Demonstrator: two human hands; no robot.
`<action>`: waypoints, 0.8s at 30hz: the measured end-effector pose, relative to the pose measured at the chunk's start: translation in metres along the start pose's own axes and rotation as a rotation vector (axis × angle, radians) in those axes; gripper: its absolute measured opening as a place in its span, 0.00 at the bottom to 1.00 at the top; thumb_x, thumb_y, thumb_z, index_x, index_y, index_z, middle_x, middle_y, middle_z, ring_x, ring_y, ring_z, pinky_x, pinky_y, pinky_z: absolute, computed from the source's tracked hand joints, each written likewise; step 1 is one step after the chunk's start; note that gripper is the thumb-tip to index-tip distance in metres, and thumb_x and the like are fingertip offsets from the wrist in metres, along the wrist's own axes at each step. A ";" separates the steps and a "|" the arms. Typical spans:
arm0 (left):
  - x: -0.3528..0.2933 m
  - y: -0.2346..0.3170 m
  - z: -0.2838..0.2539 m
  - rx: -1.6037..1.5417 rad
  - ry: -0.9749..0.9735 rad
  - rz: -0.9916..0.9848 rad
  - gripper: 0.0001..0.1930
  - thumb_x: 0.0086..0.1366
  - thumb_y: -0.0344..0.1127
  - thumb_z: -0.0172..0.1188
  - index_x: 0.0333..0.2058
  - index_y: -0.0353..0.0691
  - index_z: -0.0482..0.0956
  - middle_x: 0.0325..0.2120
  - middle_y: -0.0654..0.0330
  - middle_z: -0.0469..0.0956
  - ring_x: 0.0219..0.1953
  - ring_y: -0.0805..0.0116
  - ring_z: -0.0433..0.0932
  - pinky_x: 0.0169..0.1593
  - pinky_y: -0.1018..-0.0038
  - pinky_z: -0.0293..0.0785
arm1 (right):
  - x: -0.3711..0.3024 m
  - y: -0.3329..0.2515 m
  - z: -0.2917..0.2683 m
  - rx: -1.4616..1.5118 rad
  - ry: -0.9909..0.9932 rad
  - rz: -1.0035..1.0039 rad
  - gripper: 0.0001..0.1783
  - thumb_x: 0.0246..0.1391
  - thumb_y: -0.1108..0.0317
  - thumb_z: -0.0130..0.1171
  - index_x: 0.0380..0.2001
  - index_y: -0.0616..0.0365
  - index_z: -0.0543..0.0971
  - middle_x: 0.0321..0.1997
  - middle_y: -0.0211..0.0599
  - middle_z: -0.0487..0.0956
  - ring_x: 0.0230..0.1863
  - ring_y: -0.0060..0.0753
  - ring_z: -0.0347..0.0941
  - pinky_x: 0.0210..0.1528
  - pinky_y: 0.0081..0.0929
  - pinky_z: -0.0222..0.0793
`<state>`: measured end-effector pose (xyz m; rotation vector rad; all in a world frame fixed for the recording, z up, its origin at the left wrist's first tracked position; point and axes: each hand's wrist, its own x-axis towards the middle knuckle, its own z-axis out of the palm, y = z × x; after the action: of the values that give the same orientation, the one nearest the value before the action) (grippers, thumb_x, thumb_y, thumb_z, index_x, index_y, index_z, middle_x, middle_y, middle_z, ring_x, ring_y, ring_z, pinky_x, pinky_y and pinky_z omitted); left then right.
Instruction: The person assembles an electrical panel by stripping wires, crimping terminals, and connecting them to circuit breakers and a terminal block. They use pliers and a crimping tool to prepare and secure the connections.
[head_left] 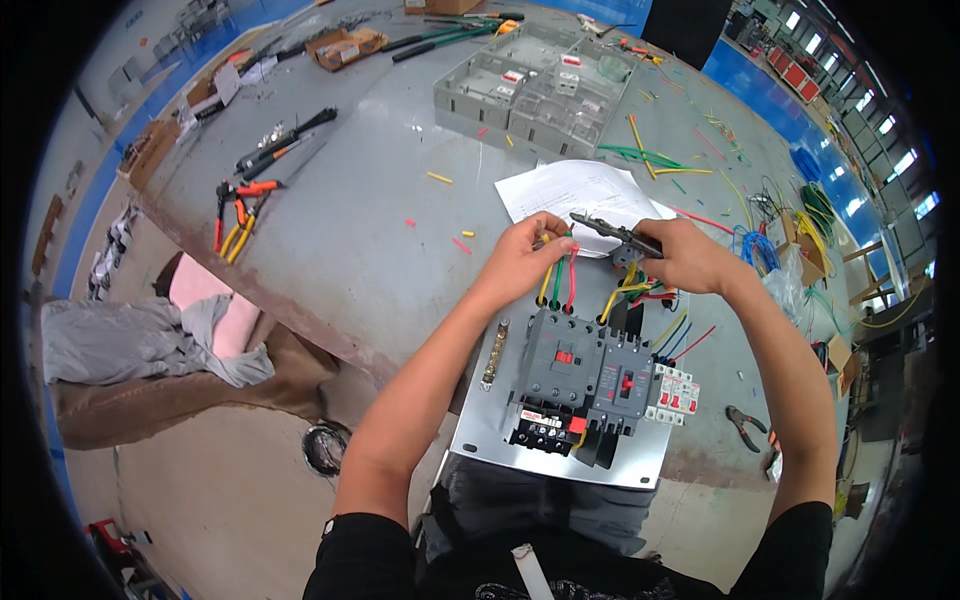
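Observation:
My left hand is closed in a pinch round the upper ends of insulated wires. A yellow, a green and a red wire rise beneath its fingers; exactly which ones are gripped is partly hidden. In my right hand is a dark wire stripper, its jaws pointing left, close to the left fingertips. The wires come out of the top of a grey contactor on a metal mounting plate. Beside it sit a grey circuit breaker and small white breakers. More yellow wires bend up near the stripper.
Paper sheets lie behind my hands. Farther back stands a grey plastic case. Orange-handled cutters and black tools lie at the left, pliers at the right. Blue wire coils and scattered offcuts lie about.

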<state>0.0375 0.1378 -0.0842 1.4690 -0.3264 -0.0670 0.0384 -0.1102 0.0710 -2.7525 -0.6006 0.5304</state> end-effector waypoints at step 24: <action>0.002 -0.025 0.018 -0.265 0.148 -0.045 0.08 0.69 0.33 0.65 0.40 0.34 0.83 0.29 0.66 0.81 0.30 0.82 0.74 0.32 0.78 0.72 | 0.021 -0.034 0.008 -0.515 0.050 0.061 0.17 0.54 0.67 0.60 0.44 0.67 0.76 0.40 0.60 0.81 0.46 0.63 0.79 0.52 0.52 0.75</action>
<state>0.0390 0.1173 -0.1068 1.2107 -0.1574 -0.0360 0.0417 -0.0696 0.0690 -3.2631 -0.7280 0.3547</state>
